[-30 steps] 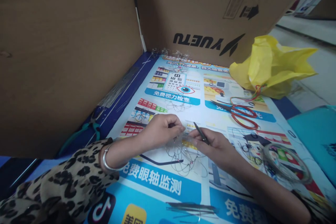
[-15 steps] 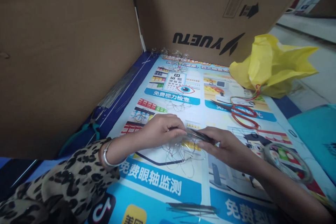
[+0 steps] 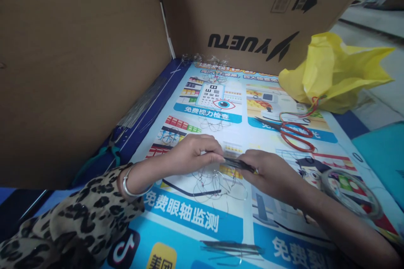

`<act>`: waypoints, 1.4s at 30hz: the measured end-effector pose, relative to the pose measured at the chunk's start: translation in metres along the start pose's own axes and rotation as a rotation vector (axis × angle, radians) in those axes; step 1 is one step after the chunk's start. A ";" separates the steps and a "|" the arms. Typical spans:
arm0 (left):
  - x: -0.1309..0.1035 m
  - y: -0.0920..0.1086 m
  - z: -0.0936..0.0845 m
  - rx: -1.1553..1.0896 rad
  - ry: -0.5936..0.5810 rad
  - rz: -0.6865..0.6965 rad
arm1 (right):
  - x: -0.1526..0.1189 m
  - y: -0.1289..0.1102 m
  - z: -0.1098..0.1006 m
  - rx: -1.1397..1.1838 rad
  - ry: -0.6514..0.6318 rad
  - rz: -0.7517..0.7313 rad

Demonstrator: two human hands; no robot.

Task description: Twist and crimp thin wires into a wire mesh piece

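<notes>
My right hand (image 3: 263, 170) is closed round a dark slim tool (image 3: 241, 164), whose tip points left. The tip reaches the fingertips of my left hand (image 3: 202, 155), which are pinched together; what they hold is too small to make out. Thin looped wires with tiny beads (image 3: 214, 185) hang and lie just below both hands, over the printed sheet (image 3: 189, 229). Near the front edge lies a bundle of straight dark wires (image 3: 232, 248).
Red-handled scissors (image 3: 296, 134) and a yellow bag (image 3: 331, 71) lie at the right, with a wire coil (image 3: 350, 193) nearer. Cardboard walls (image 3: 246, 8) stand behind and left. Teal-handled pliers (image 3: 110, 149) and straight wires (image 3: 142, 105) lie along the left.
The dark tool in my right hand has turned and lies flatter, its tip still at my left fingertips. The view has shifted slightly.
</notes>
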State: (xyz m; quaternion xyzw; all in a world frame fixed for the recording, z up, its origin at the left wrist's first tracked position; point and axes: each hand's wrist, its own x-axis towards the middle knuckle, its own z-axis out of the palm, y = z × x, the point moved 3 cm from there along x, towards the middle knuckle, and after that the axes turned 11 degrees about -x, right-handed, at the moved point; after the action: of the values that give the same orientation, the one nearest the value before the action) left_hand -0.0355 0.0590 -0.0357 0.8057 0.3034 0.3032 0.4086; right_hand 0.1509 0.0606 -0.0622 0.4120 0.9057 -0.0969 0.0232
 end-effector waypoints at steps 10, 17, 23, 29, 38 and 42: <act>0.001 0.001 0.004 -0.015 -0.142 -0.019 | 0.002 -0.005 0.004 -0.064 -0.082 -0.096; 0.000 0.006 0.008 0.054 -0.255 0.021 | -0.002 -0.014 0.002 -0.094 -0.101 -0.086; 0.000 0.004 -0.007 0.151 -0.042 -0.049 | -0.014 0.002 -0.014 0.067 0.025 0.008; -0.002 -0.015 -0.021 0.077 0.268 -0.239 | -0.040 0.043 -0.062 0.497 0.424 0.432; 0.003 -0.027 -0.009 0.081 0.234 -0.248 | 0.001 0.022 0.002 0.781 0.085 0.340; 0.003 -0.029 -0.009 -0.006 0.231 -0.323 | 0.013 0.014 0.003 0.631 0.076 0.259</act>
State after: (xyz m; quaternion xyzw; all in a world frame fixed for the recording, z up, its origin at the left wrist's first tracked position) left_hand -0.0471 0.0798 -0.0548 0.7051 0.4727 0.3248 0.4170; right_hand 0.1529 0.0785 -0.0692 0.5140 0.7714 -0.3530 -0.1272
